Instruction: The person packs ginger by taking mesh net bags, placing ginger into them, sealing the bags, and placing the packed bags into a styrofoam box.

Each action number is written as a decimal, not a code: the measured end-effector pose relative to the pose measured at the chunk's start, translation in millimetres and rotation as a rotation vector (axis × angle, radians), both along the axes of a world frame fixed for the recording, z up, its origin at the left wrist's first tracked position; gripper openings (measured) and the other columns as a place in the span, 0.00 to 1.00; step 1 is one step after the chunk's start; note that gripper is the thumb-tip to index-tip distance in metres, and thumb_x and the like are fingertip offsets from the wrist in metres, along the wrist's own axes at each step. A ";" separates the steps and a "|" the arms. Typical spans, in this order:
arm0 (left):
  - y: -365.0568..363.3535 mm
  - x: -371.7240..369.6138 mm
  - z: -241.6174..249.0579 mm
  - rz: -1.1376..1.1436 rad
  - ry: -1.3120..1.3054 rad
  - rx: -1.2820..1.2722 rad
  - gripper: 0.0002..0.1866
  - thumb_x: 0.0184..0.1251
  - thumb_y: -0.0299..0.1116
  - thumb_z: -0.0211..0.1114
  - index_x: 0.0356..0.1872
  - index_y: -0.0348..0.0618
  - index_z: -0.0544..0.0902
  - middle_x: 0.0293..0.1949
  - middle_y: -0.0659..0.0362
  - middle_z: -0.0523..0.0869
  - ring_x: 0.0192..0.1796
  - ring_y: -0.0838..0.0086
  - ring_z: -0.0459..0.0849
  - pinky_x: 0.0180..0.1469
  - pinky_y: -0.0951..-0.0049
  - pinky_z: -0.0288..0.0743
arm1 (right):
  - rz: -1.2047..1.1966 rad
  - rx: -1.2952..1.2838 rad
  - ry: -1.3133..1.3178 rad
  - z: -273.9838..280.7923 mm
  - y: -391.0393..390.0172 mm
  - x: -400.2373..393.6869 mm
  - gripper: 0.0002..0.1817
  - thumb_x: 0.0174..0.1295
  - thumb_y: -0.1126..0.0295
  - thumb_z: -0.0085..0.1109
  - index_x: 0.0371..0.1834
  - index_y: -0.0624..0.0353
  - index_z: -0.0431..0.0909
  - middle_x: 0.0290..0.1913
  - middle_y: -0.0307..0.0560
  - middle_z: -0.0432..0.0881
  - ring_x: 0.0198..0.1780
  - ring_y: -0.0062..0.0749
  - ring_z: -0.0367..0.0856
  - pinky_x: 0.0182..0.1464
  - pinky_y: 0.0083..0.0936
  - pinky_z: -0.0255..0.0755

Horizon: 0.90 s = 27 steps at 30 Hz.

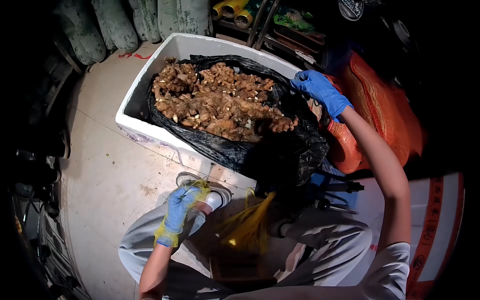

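Note:
Brown ginger roots (215, 102) lie heaped on a black plastic bag (200, 145) that lines a white foam box (137, 85). My right hand (317, 90), in a blue glove, is at the box's right rim. Its fingers are closed at the edge of the black bag; the fingertips are partly hidden. Lower down, my left hand (182, 207) is held over the floor, also blue-gloved, its fingers curled. Thin yellow plastic film (201, 190) shows at its fingers and around its wrist. Between my knees hangs a crumpled yellow plastic bag (252, 225).
An orange mesh sack (380, 115) stands against the box's right side. Large green winter melons (145, 20) are lined up behind. A shelf holds yellow rolls (235, 9) at the back. A white carton with red lettering (425, 225) is at lower right.

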<state>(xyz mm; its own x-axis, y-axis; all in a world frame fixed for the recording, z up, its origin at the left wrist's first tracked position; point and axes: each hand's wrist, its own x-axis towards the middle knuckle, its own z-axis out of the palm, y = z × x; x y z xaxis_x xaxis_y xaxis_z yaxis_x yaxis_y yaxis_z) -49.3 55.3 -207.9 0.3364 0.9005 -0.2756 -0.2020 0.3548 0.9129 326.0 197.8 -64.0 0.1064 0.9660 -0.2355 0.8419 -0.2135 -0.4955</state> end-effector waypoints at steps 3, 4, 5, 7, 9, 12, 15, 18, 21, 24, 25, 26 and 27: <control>-1.9 4.1 -12.5 -0.066 0.045 0.011 0.08 0.56 0.22 0.52 0.35 0.34 0.78 0.33 0.61 0.80 0.37 0.79 0.76 0.43 0.81 0.68 | 0.061 0.033 -0.248 -26.9 12.3 31.8 0.17 0.52 0.58 0.53 0.30 0.64 0.76 0.23 0.53 0.76 0.26 0.39 0.75 0.33 0.29 0.67; -0.3 7.6 -9.6 -0.053 0.007 -0.032 0.08 0.56 0.22 0.52 0.35 0.35 0.78 0.33 0.61 0.81 0.37 0.79 0.76 0.43 0.81 0.68 | 0.093 0.027 -0.339 -34.6 19.5 37.4 0.19 0.51 0.57 0.53 0.34 0.64 0.75 0.29 0.57 0.77 0.32 0.49 0.76 0.38 0.33 0.68; 2.2 11.6 -7.2 -0.039 -0.030 -0.077 0.08 0.56 0.22 0.51 0.35 0.35 0.78 0.32 0.61 0.81 0.37 0.79 0.76 0.43 0.80 0.69 | 0.088 0.029 -0.338 -47.7 30.1 44.0 0.19 0.51 0.57 0.53 0.34 0.64 0.75 0.29 0.57 0.77 0.32 0.49 0.76 0.38 0.33 0.68; 9.2 19.8 -5.2 -0.067 -0.033 -0.103 0.08 0.55 0.22 0.52 0.35 0.36 0.78 0.34 0.60 0.81 0.38 0.78 0.77 0.43 0.80 0.69 | 0.173 0.108 -0.385 -81.3 57.3 54.9 0.17 0.50 0.59 0.53 0.31 0.64 0.76 0.29 0.59 0.77 0.35 0.51 0.76 0.40 0.35 0.68; 14.0 27.4 -2.8 -0.085 -0.027 -0.139 0.09 0.54 0.22 0.52 0.34 0.36 0.78 0.35 0.59 0.81 0.38 0.76 0.77 0.44 0.79 0.69 | 0.180 0.122 -0.405 -109.3 82.5 54.4 0.17 0.49 0.59 0.52 0.29 0.64 0.77 0.29 0.60 0.77 0.35 0.51 0.76 0.40 0.36 0.68; 18.5 36.1 -15.4 -0.210 0.247 0.216 0.10 0.51 0.23 0.53 0.35 0.36 0.78 0.39 0.55 0.79 0.41 0.70 0.77 0.45 0.76 0.68 | 0.042 0.142 -0.473 -176.4 120.8 53.4 0.15 0.46 0.60 0.50 0.25 0.63 0.78 0.31 0.61 0.76 0.36 0.53 0.75 0.38 0.38 0.69; 25.2 42.9 -32.3 -0.249 0.103 0.220 0.11 0.51 0.23 0.54 0.37 0.36 0.78 0.39 0.54 0.79 0.43 0.68 0.77 0.47 0.75 0.68 | -0.182 0.136 -0.394 -222.0 145.9 45.3 0.16 0.48 0.58 0.47 0.26 0.60 0.78 0.35 0.61 0.75 0.39 0.53 0.75 0.38 0.39 0.69; 25.2 45.4 -34.5 -0.186 -0.035 -0.054 0.09 0.56 0.25 0.53 0.37 0.35 0.79 0.39 0.55 0.80 0.42 0.72 0.77 0.47 0.76 0.68 | -0.206 0.093 -0.364 -222.8 143.3 37.0 0.16 0.48 0.59 0.49 0.26 0.60 0.78 0.35 0.60 0.76 0.40 0.53 0.74 0.39 0.39 0.69; 28.0 41.8 -45.3 -0.169 -0.079 -0.090 0.10 0.60 0.27 0.52 0.38 0.33 0.78 0.38 0.57 0.80 0.41 0.77 0.77 0.47 0.78 0.68 | -0.073 -0.008 -0.465 -230.1 149.8 37.7 0.15 0.47 0.60 0.51 0.25 0.62 0.78 0.34 0.62 0.76 0.40 0.54 0.74 0.38 0.39 0.69; 30.7 44.8 -40.4 -0.120 -0.174 -0.178 0.11 0.59 0.26 0.52 0.41 0.33 0.77 0.38 0.57 0.80 0.42 0.77 0.77 0.47 0.79 0.68 | -0.466 0.175 -0.318 -244.3 161.0 36.0 0.11 0.46 0.67 0.50 0.23 0.62 0.79 0.32 0.58 0.78 0.36 0.50 0.77 0.36 0.36 0.72; 31.1 44.1 -38.7 -0.115 -0.168 -0.184 0.11 0.59 0.26 0.52 0.41 0.33 0.77 0.38 0.57 0.80 0.42 0.77 0.77 0.47 0.79 0.68 | -0.332 0.213 -0.423 -238.1 154.6 35.5 0.11 0.46 0.67 0.50 0.22 0.63 0.79 0.31 0.61 0.77 0.35 0.51 0.77 0.35 0.36 0.72; 31.9 43.7 -35.6 -0.149 -0.107 -0.105 0.10 0.59 0.26 0.52 0.40 0.33 0.77 0.38 0.57 0.80 0.42 0.77 0.77 0.47 0.79 0.68 | -0.394 0.238 -0.348 -242.4 155.9 38.1 0.11 0.45 0.67 0.50 0.22 0.64 0.78 0.30 0.62 0.77 0.35 0.51 0.77 0.35 0.37 0.71; 33.5 43.4 -31.8 -0.185 -0.048 -0.021 0.10 0.59 0.26 0.52 0.40 0.33 0.77 0.38 0.57 0.80 0.41 0.77 0.77 0.47 0.78 0.68 | -0.458 0.266 -0.274 -240.0 156.4 36.9 0.11 0.45 0.67 0.50 0.22 0.65 0.78 0.30 0.63 0.76 0.34 0.51 0.77 0.34 0.37 0.71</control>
<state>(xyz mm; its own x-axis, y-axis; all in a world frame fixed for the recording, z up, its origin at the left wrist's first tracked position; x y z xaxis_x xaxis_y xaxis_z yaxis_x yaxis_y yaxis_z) -5.9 88.8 -239.7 0.5091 0.8161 -0.2737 -0.1747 0.4093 0.8955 362.9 354.2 -304.0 0.5488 0.8296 0.1030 0.7982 -0.4834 -0.3594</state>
